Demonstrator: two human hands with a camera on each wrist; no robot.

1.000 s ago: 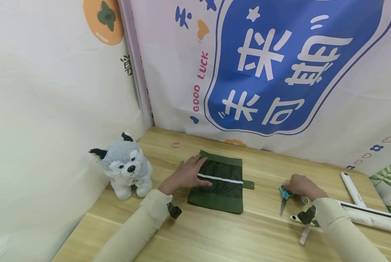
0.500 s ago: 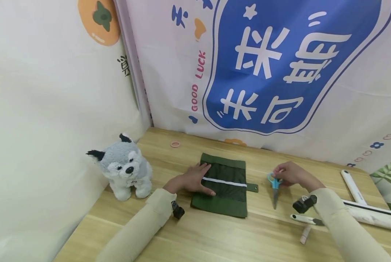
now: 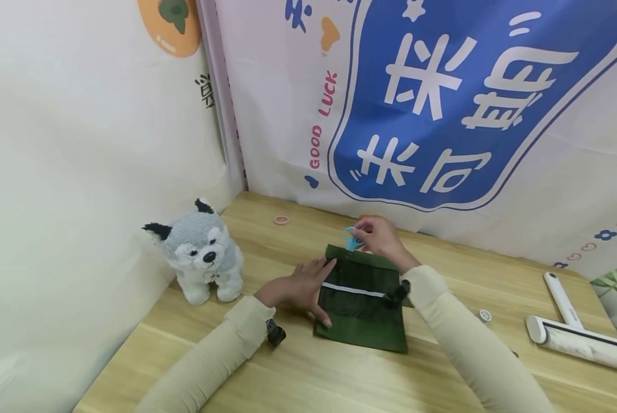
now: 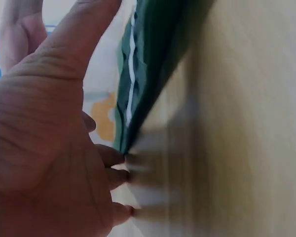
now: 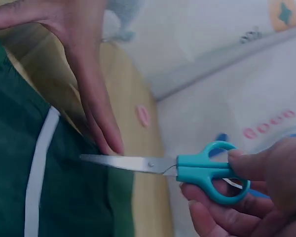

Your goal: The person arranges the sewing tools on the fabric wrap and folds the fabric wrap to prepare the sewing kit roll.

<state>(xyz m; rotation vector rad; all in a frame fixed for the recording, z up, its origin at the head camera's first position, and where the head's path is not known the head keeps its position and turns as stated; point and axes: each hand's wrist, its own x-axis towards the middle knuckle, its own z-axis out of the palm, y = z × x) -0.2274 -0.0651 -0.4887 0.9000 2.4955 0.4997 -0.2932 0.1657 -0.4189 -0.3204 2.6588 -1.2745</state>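
Note:
An unfolded dark green fabric roll (image 3: 362, 335) lies on the wooden table, with a white elastic band (image 3: 352, 288) across its middle. My left hand (image 3: 304, 285) rests along its left edge, thumb and fingers spread. In the left wrist view those fingertips meet the edge of the fabric (image 4: 150, 74). Over the far part of the roll, my right hand (image 3: 383, 236) pinches small scissors (image 5: 207, 170) by their turquoise handles. The scissors' blades (image 5: 126, 162) are together and point over the green fabric, toward the left hand's fingertips in the right wrist view.
A grey and white plush husky (image 3: 207, 258) sits at the left. Behind the left hand lies a pink ring (image 3: 281, 220). A small round roll (image 3: 485, 315) and a white roller with a handle (image 3: 582, 344) are at the right. Printed cloth (image 3: 282, 132) hangs behind the table.
My right hand has carried the scissors from the right side of the table leftward, up over the green roll. The left hand stays at the roll's left edge.

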